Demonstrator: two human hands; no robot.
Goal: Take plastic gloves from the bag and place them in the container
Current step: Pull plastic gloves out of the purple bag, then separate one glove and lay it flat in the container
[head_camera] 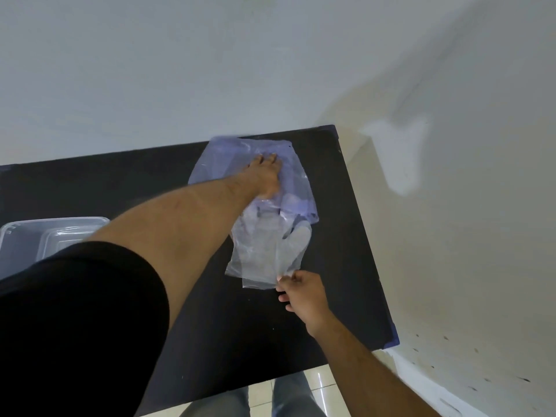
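Observation:
A bluish see-through plastic bag [231,159] lies flat at the back of the black table [346,236]. My left hand [266,176] presses down on the bag, fingers spread flat. Clear plastic gloves [264,248] stick out of the bag's near end toward me. My right hand [301,291] pinches the near edge of the gloves between thumb and fingers. A clear plastic container [27,236] stands at the left of the table, partly hidden behind my left arm and black sleeve.
White walls stand behind the table and to its right. The table's right edge runs close to the right wall. Tiled floor and my legs show below the table's front edge.

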